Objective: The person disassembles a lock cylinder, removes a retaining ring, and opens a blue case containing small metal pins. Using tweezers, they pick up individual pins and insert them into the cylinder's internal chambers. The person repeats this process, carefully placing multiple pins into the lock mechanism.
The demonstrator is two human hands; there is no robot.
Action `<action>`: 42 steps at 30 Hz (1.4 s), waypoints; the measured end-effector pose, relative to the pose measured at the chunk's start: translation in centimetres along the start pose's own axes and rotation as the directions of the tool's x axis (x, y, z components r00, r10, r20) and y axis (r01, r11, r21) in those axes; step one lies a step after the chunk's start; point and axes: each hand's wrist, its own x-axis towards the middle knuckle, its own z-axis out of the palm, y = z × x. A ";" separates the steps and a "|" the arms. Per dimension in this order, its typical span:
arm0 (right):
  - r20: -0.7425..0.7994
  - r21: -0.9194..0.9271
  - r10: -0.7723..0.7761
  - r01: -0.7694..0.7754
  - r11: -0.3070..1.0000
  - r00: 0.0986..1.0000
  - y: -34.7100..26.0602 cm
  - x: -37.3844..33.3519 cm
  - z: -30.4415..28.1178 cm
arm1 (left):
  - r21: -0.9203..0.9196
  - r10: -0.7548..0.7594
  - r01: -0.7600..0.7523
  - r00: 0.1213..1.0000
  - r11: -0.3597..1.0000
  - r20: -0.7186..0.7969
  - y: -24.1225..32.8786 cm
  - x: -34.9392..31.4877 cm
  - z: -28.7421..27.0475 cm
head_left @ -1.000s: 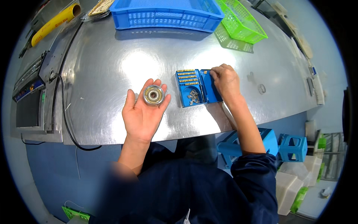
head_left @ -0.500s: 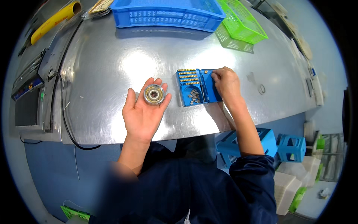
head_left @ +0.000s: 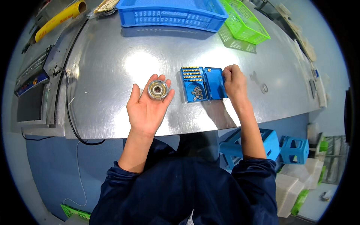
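Left hand [head_left: 147,112] was palm up over the bench [head_left: 112,108], fingers spread, not gripping. Round metal part [head_left: 153,92] with a center hole sat flat on its fingers, left of the blue case [head_left: 185,89]. Right hand [head_left: 236,84] was at the outer edge of the case's lid [head_left: 216,84], fingers curled in toward the thumb. Tips hard to see at this angle: couldn't tell whether they pinched anything or touched the lid.

Case lay open on the bench, lid folded out to the right. Rows of small gold-colored pieces [head_left: 192,74] filled the upper part; loose gray pieces [head_left: 197,93] were heaped in the rounded well below. A bit of gold-colored stuff [head_left: 209,70] showed in the lid's upper left corner.

Thin ring [head_left: 264,88] lay on the bench right of the right hand. Blue basket [head_left: 172,18] and green basket [head_left: 247,28] stood at the far side.
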 end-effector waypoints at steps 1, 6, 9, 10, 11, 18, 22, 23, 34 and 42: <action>0.066 0.225 0.078 -0.091 0.970 0.995 -0.4 -0.3 -0.5 | -0.003 -0.001 0.001 1.000 1.000 -0.004 0.0 -0.1 0.1; 0.347 0.735 0.119 -0.349 0.582 0.930 -5.3 -3.7 -3.5 | -0.030 -0.013 0.013 1.000 0.999 0.011 0.0 -0.4 1.1; 0.372 0.802 0.071 -0.359 0.477 0.925 -6.8 -5.3 -3.7 | -0.032 -0.023 0.024 0.999 0.999 0.044 -0.2 -0.6 2.0; 0.366 0.824 0.044 -0.346 0.449 0.930 -7.2 -5.7 -3.7 | -0.044 -0.030 0.033 0.998 0.998 0.061 -0.3 -0.7 2.1; 0.357 0.846 0.015 -0.329 0.420 0.934 -7.6 -6.1 -3.7 | -0.056 -0.036 0.041 0.996 0.998 0.083 -0.4 -0.7 2.3; 0.106 0.824 -0.081 -0.042 0.566 0.991 -10.1 -8.4 -3.7 | -0.037 -0.039 0.042 0.996 0.998 0.085 -1.2 -1.7 3.4; 0.109 0.847 -0.042 -0.071 0.527 0.993 -10.7 -9.2 -3.5 | 0.003 -0.053 0.053 0.996 0.999 0.079 -1.7 -2.2 3.9; 0.130 0.863 -0.019 -0.104 0.494 0.991 -10.8 -9.4 -3.4 | 0.005 -0.055 0.055 0.995 0.998 0.079 -1.8 -2.2 3.9; 0.371 0.921 -0.010 -0.367 0.130 0.929 -10.1 -9.4 -2.3 | -0.055 -0.066 0.074 0.989 0.996 0.128 -1.9 -2.2 3.4; 0.019 0.754 -0.083 0.041 0.656 0.996 -12.1 -11.0 -1.0 | -0.037 -0.067 0.072 0.991 0.997 0.119 -2.1 -2.0 3.3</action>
